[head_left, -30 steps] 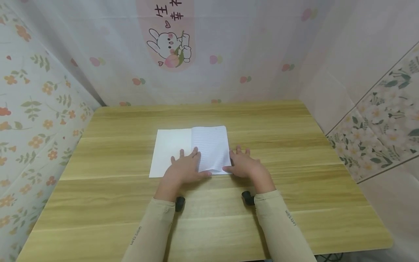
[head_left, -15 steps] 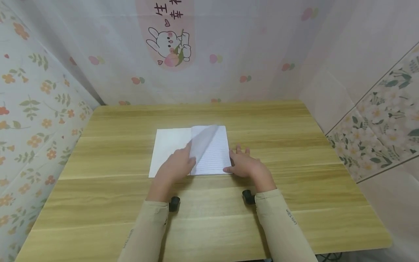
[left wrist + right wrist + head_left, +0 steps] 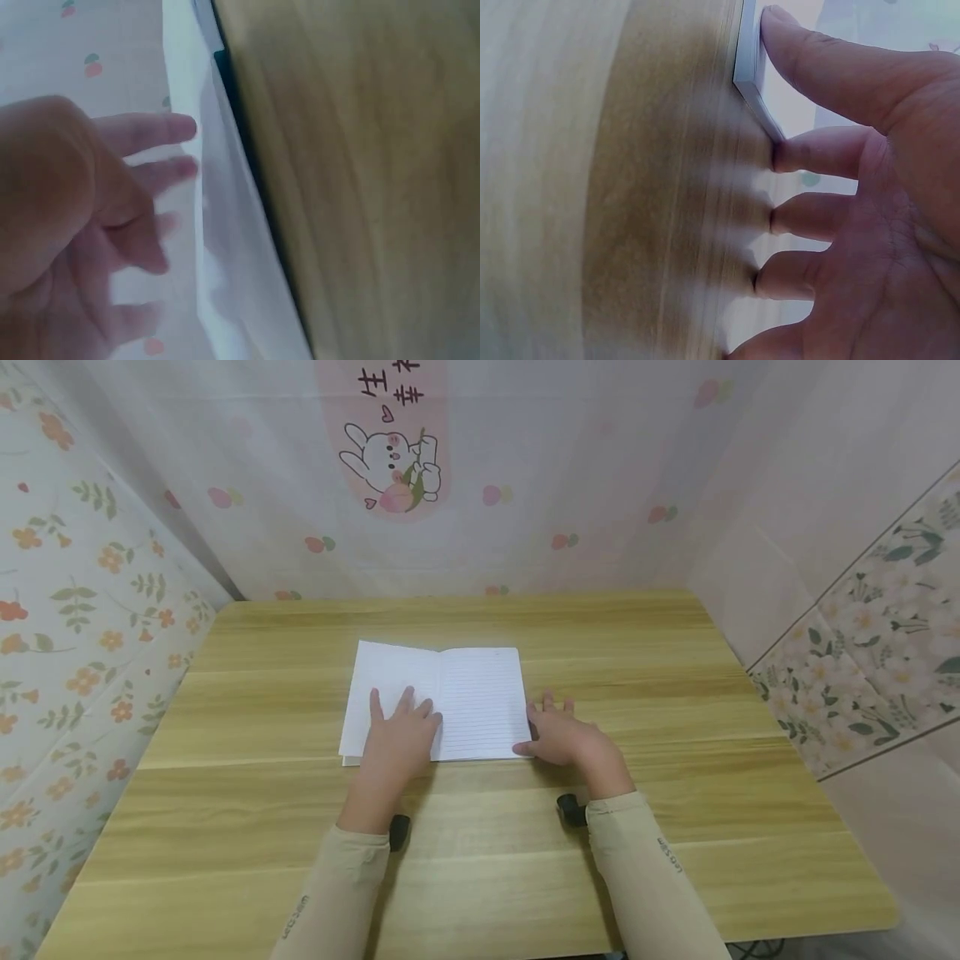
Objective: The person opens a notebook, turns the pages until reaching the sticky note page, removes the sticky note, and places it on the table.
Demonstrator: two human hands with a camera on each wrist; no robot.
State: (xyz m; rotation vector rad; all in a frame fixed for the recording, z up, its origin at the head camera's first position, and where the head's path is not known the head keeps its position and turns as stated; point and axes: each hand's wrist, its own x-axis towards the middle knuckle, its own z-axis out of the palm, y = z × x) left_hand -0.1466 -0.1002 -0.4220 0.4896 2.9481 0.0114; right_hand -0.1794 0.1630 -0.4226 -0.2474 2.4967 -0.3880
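An open notebook [image 3: 483, 702] lies on the table, its right page lined and a turned page [image 3: 390, 664] over its left side. In the head view my left hand [image 3: 401, 739] is spread over that left page. The left wrist view shows its fingers [image 3: 142, 133] straight, close over the paper [image 3: 232, 225], which bows up a little. At the notebook's lower right corner is my right hand [image 3: 558, 735]. Its thumb [image 3: 810, 60] rests on the page near the edge, while its other fingers [image 3: 817, 214] reach down to the table beside the notebook.
The wooden table [image 3: 675, 693] has a far edge against a printed curtain [image 3: 585, 468]. Floral cloth [image 3: 97, 677] hangs at the left and more at the right. A black wrist mount [image 3: 572, 810] sits at my right cuff, and cables [image 3: 757, 948] show below the table's near edge.
My left hand has lifted a page, carried it leftward across the fold and let it go onto the left side, where the hand now spreads. The right hand has stayed in place.
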